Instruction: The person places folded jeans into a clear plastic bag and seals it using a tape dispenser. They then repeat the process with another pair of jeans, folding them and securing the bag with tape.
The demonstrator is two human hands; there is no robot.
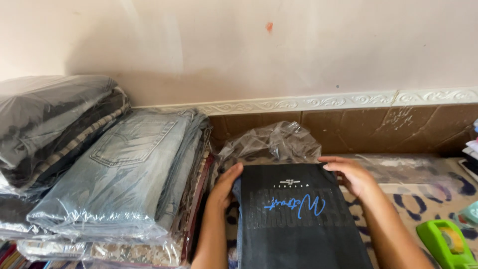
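Hands frame the far end of a folded black garment [298,219] that lies flat in front of you, on a patterned surface [428,199] with dark blotches. Your left hand [226,187] curls round the far-left corner, fingers wrapped over the edge and gripping the cloth; your right hand [351,174] lies along the far-right edge with the fingers bent over it, holding it the same way. The garment carries a blue script print and pale lettering, and a strip of blue denim shows under its left edge. It looks soft and light, likely to sag or unfold if lifted by one corner, so the two far corners you now hold, or a flat palm beneath, seem the safest hold. Just beyond it, a crumpled clear plastic bag [274,142] sits against the brown tiled skirting [398,127]. To your left stand stacks of bagged jeans [134,164] and darker bagged clothes [50,119]; that film looks slippery. Near right lies a green tape dispenser [445,241].
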